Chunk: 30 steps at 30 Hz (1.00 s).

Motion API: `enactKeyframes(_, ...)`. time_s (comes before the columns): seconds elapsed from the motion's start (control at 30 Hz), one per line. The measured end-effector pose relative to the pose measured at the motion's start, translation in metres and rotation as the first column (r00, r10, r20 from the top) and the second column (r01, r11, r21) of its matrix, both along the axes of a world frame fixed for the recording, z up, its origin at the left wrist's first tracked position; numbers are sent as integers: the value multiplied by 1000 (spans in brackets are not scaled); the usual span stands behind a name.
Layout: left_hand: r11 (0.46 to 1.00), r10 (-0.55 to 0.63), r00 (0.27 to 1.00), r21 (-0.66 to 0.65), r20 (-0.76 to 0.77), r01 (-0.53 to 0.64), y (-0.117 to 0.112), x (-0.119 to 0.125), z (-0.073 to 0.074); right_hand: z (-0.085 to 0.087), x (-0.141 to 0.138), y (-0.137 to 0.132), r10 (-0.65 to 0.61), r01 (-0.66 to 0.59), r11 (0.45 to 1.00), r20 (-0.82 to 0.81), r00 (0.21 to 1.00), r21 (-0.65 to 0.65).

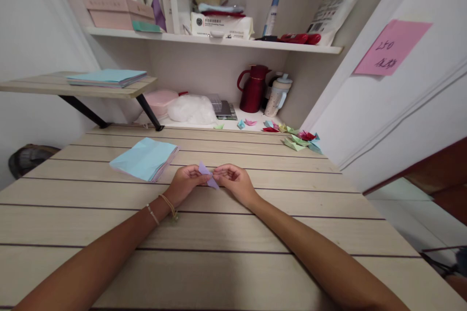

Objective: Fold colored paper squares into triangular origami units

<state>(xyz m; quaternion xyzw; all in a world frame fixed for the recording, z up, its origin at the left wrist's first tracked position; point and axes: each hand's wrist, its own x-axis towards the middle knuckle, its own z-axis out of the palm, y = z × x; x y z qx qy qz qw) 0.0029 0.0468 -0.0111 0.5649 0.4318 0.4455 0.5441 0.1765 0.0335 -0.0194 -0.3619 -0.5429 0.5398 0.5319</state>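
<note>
My left hand and my right hand meet over the middle of the wooden table. Both pinch a small folded piece of lilac paper between their fingertips, just above the tabletop. To the left of my left hand lies a stack of light blue paper sheets. A thin bracelet sits on my left wrist.
Several small folded paper figures in green, red and blue lie at the table's far right. Behind stand a red jug, a white cup and a white plastic bag. A side shelf holds more blue paper. A pink note sticks on the right wall.
</note>
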Motion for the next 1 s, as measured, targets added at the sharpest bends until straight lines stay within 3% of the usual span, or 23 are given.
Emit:
enactKeyframes(0.27, 998, 52, 965, -48, 259, -41, 3, -3, -3, -3, 4, 1, -61, 56, 996, 76, 995, 66)
enactKeyframes(0.47, 998, -1, 960, -57, 281, 17, 2, -3, -1, 0, 8, -1, -121, 80, 974, 191, 974, 211)
enactKeyframes(0.63, 1000, 3, 972, -25, 234, 3, 3, -3, -4, 2, 19, -2, -254, 20, 877, 426, 868, 481)
enactKeyframes(0.77, 988, 25, 999, 151, 42, -31, 1, -7, -3, 4, 35, 5, -361, -77, 782, 551, 752, 618)
enactKeyframes(0.87, 896, 171, 948, 442, -270, -36, 0, -20, 7, 6, 59, 22, -501, -2, 749, 570, 651, 662)
enactKeyframes(0.93, 764, 357, 815, 645, -456, 26, 2, -32, 15, 7, 85, 36, -640, 176, 727, 561, 525, 664)
enactKeyframes(1.0, 670, 513, 647, 734, -564, 109, 6, -45, 23, 8, 116, 49, -761, 368, 647, 531, 372, 668)
